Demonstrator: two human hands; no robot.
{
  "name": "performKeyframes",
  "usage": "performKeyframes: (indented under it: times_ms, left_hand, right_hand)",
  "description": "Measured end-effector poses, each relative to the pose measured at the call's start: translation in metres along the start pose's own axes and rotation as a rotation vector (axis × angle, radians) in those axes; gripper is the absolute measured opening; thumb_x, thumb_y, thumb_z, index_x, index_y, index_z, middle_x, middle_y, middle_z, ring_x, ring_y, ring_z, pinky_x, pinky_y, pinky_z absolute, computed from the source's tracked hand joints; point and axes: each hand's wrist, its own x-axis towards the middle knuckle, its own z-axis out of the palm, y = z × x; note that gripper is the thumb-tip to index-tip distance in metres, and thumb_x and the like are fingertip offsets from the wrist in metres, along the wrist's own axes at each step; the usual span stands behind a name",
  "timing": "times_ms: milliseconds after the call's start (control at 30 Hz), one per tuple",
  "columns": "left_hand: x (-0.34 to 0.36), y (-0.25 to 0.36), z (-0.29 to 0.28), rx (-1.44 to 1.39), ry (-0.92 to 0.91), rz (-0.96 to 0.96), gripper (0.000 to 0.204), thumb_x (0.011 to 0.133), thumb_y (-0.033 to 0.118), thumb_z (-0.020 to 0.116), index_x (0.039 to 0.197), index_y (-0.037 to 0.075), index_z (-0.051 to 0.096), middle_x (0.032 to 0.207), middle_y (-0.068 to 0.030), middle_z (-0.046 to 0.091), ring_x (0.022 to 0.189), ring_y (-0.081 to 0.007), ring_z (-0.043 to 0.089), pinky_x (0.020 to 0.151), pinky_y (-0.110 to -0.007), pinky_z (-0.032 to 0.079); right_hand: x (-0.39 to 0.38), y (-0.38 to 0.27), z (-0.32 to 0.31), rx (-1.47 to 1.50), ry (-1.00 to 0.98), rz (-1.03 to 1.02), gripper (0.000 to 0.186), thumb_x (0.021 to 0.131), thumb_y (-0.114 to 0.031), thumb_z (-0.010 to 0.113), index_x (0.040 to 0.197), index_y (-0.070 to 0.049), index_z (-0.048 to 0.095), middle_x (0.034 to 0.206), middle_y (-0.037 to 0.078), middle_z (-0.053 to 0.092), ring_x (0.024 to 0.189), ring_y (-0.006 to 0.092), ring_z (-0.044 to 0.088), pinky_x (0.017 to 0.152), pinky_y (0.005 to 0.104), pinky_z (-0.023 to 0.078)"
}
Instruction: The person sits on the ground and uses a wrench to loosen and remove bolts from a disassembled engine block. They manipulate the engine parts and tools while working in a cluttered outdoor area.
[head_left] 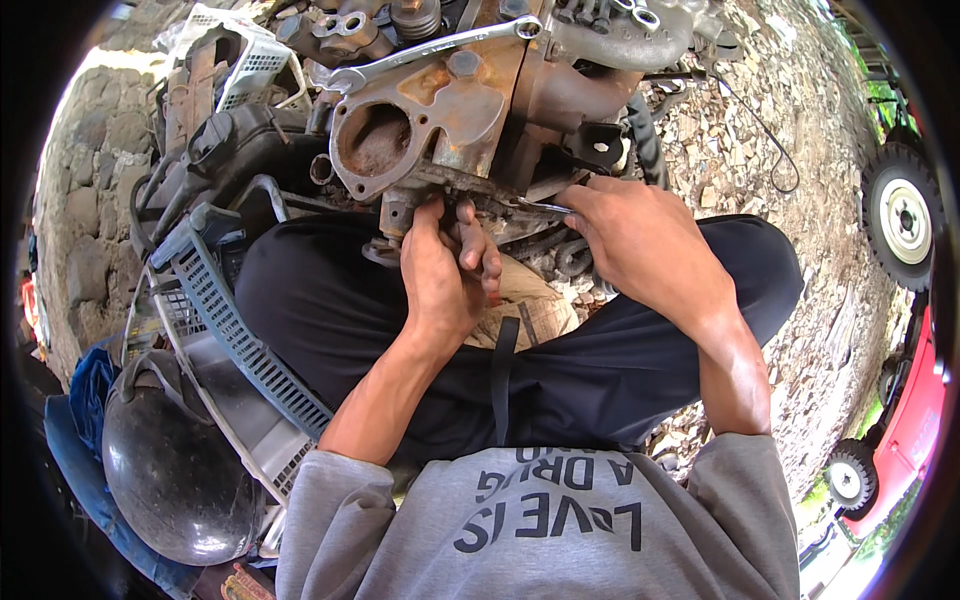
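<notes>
Peering down, I see the engine block right in front of the crossed legs, its far end cut off from view. The right hand grasps a slim metal tool, mostly covered by the fingers. Under the block, the left hand's fingertips are partly hidden; I can't tell whether they grip anything.

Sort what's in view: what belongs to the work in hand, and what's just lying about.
In the work:
rusty engine part, left hand at its underside
slim metal tool, in the right hand
wrench resting on top, probably

Apparently lying about:
black helmet
white basket
red vehicle
</notes>
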Motion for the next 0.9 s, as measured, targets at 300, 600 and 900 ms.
performKeyframes:
  times_ms: [300,600,900]
  left_hand:
    - [0.004,-0.003,-0.003,0.055,-0.005,0.054,0.039,0.105,0.04,0.04,0.103,0.003,0.053,0.06,-0.0043,0.049,0.048,-0.0197,0.059,0.042,-0.03,0.051]
    - [0.004,-0.003,-0.002,0.022,-0.013,0.073,0.038,0.106,0.039,0.043,0.1,0.003,0.054,0.058,-0.0045,0.05,0.05,-0.0215,0.061,0.044,-0.029,0.056]
    - [0.003,-0.003,0.005,0.047,0.057,0.096,0.035,0.105,0.037,0.043,0.098,0.003,0.053,0.057,-0.0029,0.047,0.05,-0.0218,0.059,0.044,-0.03,0.052]
  right_hand:
    - [0.001,0.001,0.001,-0.008,0.013,-0.01,0.01,0.085,-0.006,0.066,0.093,0.0,0.069,0.084,0.016,0.068,0.078,0.0384,0.069,0.069,0.048,0.056]
    - [-0.001,0.0,-0.001,-0.012,0.002,0.002,0.01,0.086,-0.007,0.067,0.093,-0.001,0.069,0.084,0.017,0.068,0.079,0.0386,0.069,0.069,0.0486,0.056]
    - [-0.001,0.0,-0.001,-0.012,-0.001,0.003,0.01,0.086,-0.007,0.066,0.093,-0.001,0.069,0.084,0.017,0.068,0.078,0.0388,0.069,0.069,0.048,0.056]
